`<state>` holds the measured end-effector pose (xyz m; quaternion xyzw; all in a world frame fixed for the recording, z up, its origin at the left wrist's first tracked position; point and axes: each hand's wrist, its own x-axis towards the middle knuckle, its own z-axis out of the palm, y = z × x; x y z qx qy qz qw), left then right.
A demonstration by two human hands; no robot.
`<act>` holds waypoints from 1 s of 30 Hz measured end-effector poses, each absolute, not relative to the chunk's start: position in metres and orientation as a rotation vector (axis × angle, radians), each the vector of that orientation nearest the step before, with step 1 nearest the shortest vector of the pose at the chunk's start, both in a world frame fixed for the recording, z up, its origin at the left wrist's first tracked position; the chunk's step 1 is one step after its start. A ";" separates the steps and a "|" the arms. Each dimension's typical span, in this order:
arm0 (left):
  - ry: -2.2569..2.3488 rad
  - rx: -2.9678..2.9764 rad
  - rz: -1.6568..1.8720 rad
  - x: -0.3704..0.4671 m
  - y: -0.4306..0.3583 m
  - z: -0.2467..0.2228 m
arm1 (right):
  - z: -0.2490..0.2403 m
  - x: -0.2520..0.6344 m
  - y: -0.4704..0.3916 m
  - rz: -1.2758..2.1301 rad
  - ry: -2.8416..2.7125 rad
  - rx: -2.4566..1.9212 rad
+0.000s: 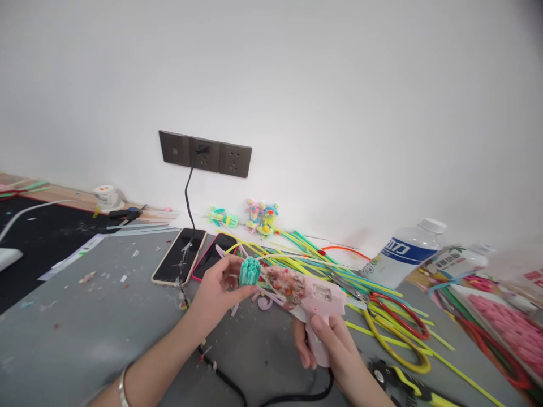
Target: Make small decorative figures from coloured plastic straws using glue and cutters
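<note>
Between the thumb and fingers of my left hand (223,285) is a small teal bundle of fuzzy stems (250,271). My right hand (324,342) is closed round the handle of a pale pink glue gun (324,297). The gun's front end, crusted with orange and brown residue, points left at the teal bundle, close to it. Whether its tip touches the bundle is hard to tell. A small red light shows on the gun's side. Behind both hands lie loose yellow, green and lilac stems (292,260).
Two phones (176,260) lie left of centre, a black cord crossing one. Red and yellow-handled scissors (399,333), pliers (407,384) and a bottle (403,254) are at the right. Small stem figures (261,217) stand by the wall below sockets (206,154). The gun's black cord loops in front.
</note>
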<state>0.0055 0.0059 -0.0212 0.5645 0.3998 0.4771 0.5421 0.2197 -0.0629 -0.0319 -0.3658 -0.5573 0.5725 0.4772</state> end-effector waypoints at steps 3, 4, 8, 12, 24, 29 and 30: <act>0.957 1.381 1.131 0.005 0.005 -0.022 | -0.035 0.219 -0.063 1.381 -1.365 -0.898; 0.964 1.395 1.131 0.004 0.005 -0.022 | -0.036 0.219 -0.063 1.373 -1.368 -0.905; 0.986 1.434 1.139 0.005 0.004 -0.020 | -0.037 0.219 -0.064 1.335 -1.365 -0.940; 0.976 1.405 1.165 0.006 0.003 -0.017 | -0.037 0.219 -0.066 1.343 -1.354 -0.975; 1.002 1.417 1.198 0.006 0.002 -0.017 | -0.040 0.219 -0.069 1.344 -1.386 -1.010; 0.993 1.416 1.193 0.006 0.001 -0.015 | -0.041 0.219 -0.069 1.332 -1.402 -1.004; 0.993 1.413 1.191 0.006 0.001 -0.014 | -0.041 0.219 -0.070 1.327 -1.397 -1.005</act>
